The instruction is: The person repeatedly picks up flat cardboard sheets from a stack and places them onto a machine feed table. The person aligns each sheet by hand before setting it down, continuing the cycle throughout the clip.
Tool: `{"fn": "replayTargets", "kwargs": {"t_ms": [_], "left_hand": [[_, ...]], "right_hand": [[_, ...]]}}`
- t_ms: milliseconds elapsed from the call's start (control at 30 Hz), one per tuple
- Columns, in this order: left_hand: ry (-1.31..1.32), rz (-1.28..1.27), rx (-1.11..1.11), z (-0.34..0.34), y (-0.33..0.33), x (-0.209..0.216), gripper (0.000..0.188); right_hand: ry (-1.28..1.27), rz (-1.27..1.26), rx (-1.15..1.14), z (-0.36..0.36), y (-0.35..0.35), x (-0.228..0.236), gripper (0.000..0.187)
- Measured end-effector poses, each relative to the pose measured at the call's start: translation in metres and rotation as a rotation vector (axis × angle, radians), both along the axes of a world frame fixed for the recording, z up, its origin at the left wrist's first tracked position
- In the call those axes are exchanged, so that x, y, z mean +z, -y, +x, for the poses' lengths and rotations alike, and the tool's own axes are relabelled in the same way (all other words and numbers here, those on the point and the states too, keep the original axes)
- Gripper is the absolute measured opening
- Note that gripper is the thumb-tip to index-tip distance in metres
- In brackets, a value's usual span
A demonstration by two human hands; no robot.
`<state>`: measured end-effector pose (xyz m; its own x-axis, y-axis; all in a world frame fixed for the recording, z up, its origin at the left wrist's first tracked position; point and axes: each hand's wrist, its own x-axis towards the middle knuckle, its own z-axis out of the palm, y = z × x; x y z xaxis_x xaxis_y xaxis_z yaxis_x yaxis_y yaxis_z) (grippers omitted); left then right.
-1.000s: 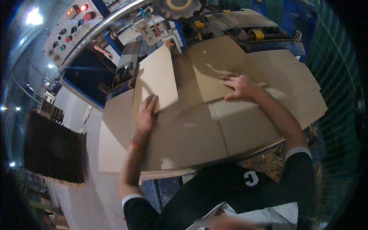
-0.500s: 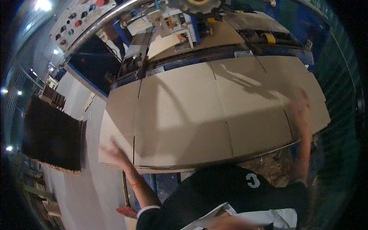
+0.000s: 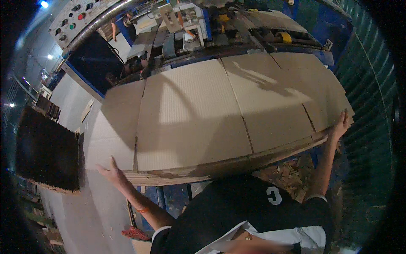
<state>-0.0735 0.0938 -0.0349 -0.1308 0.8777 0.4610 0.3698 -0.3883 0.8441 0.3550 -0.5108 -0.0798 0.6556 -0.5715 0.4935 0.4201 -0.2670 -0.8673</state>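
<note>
A wide creased, slotted sheet of brown cardboard (image 3: 192,114) lies on top of a stack of like sheets in front of me. At its near left corner my left hand (image 3: 113,172) is open, thumb raised and fingers spread, beside the edge. My right hand (image 3: 341,125) is closed on the sheet's right end, near the front corner; its fingertips show at the edge. Layered front edges of the stack (image 3: 194,175) face my body. Shadows fall across the top sheet.
Beyond the cardboard stands a blue machine with a metal head (image 3: 192,34) and rollers. A button panel (image 3: 76,21) is at the upper left, a dark stack of sheets (image 3: 48,148) at the left. Cardboard scraps (image 3: 287,175) lie below; a green corrugated wall (image 3: 372,110) is at the right.
My left hand has moved out to the near left corner. My right hand has come down from above the sheet onto its right edge. The view has shifted slightly.
</note>
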Motion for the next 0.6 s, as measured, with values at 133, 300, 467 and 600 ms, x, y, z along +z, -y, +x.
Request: {"fn": "replayTargets", "kwargs": {"t_ms": [133,300,467,600], "left_hand": [[0.623,-0.108,-0.195,-0.002,-0.019,0.030,0.052],[0.713,-0.356,-0.458,-0.005,-0.043,0.035,0.032],[0.395,-0.134,-0.517,-0.016,-0.002,0.016,0.031],[0.130,0.130,-0.807,0.004,0.050,-0.003,0.029]], "right_hand": [[0.161,0.709,-0.127,0.025,0.001,0.022,0.041],[-0.128,0.604,0.346,0.021,0.015,0.068,0.048],[0.116,0.132,0.402,-0.099,-0.043,0.092,0.042],[0.297,-0.583,0.890,-0.178,-0.115,0.057,0.033]]}}
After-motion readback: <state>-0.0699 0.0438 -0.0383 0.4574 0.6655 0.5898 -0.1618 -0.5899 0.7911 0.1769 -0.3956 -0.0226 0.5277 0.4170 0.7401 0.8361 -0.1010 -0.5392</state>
